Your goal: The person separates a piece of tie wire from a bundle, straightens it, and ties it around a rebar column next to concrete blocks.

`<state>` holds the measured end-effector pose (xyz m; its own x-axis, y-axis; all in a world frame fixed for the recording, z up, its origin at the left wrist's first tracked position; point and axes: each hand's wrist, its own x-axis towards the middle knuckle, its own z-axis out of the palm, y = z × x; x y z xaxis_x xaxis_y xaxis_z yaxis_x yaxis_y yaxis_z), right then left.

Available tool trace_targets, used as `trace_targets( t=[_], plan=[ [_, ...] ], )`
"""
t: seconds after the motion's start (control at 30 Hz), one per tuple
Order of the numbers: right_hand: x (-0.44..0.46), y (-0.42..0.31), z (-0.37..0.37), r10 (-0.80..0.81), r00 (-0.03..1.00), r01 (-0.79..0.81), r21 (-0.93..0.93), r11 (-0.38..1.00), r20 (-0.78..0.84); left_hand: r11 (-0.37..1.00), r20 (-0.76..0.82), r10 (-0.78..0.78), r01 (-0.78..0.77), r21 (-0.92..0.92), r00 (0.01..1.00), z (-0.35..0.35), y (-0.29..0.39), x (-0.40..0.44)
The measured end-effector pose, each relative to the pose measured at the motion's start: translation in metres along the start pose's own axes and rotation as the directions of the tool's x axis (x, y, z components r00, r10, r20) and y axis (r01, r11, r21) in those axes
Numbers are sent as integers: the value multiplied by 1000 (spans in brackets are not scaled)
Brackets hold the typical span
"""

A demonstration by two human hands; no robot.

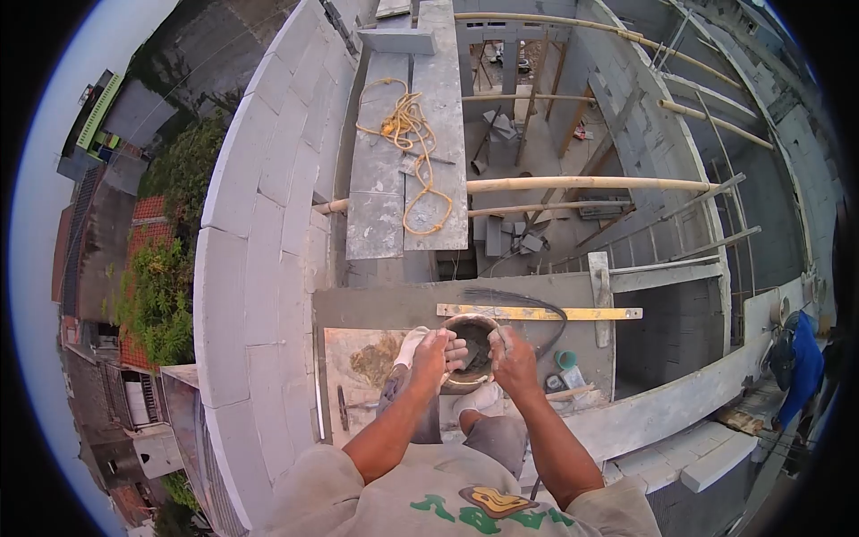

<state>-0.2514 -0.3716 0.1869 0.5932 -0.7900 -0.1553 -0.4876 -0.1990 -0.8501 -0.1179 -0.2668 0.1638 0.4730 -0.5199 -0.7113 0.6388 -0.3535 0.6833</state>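
Note:
A round bucket (473, 323) with a worn tan rim stands between my feet, dark inside with some grey material in it. My left hand (437, 354) is at its left side, fingers curled over the rim. On the opposite side, my right hand (514, 360) is closed round the rim. A yellow spirit level (555, 313) lies just beyond the bucket, with a bundle of thin dark wires (537, 302) curving across it. Right of the bucket sit a small green cup (565, 360) and a tool with a wooden handle (571, 392).
A light block wall (242, 304) rises on my left. Ahead, planks (376, 210) carry a tangled yellow rope (407, 125) and a grey block (396, 41). Bamboo poles (586, 183) span a deep drop to rooms below. Another opening (667, 331) lies to the right.

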Motion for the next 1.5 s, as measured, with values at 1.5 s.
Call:
trace_targets(
  t=[1.5],
  plan=[
    [213,-329,335,263,774,-631,665,398,576,803,322,182,-329,497,929,-380,331,61]
  ],
)
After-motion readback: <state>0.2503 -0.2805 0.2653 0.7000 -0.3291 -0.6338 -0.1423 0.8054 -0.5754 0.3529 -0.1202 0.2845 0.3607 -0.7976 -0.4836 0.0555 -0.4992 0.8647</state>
